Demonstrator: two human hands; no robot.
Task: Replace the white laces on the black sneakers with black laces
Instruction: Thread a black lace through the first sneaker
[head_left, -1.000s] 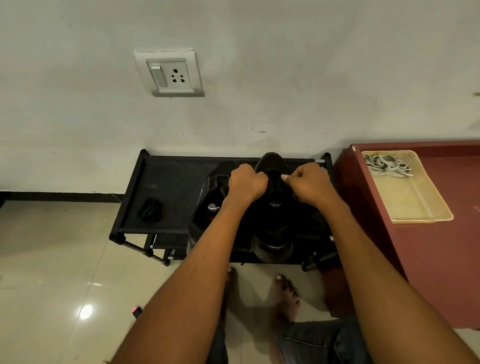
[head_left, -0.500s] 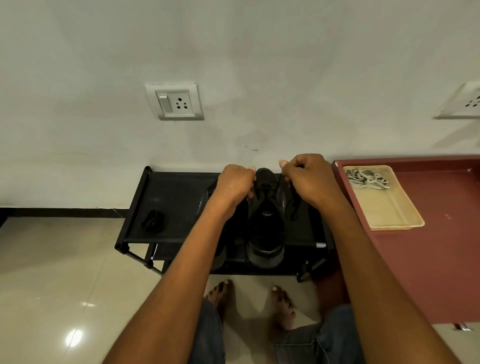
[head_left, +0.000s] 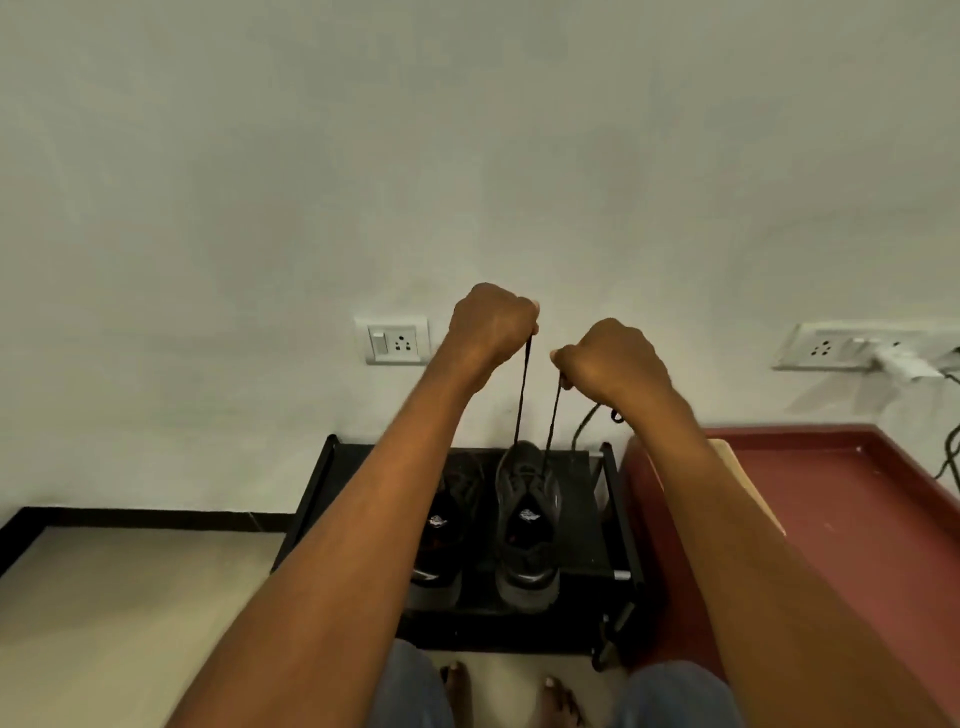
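Two black sneakers stand side by side on a low black rack (head_left: 618, 519). The right sneaker (head_left: 527, 525) has a black lace (head_left: 522, 395) running up from its front in two taut strands. My left hand (head_left: 491, 325) grips the left strand high above the shoe. My right hand (head_left: 610, 358) grips the right strand a little lower, and the lace's loose tail hangs behind that wrist. The left sneaker (head_left: 441, 535) is partly hidden by my left forearm.
A dark red table (head_left: 841, 519) stands right of the rack, with a cream tray's corner (head_left: 727, 452) showing behind my right arm. Wall sockets (head_left: 397, 340) sit above the rack and at the right. My bare feet (head_left: 556, 696) are on the tiled floor below.
Both hands have risen from the sneaker's top to well above it, drawing the two black lace strands up and taut. The camera has tilted up toward the wall.
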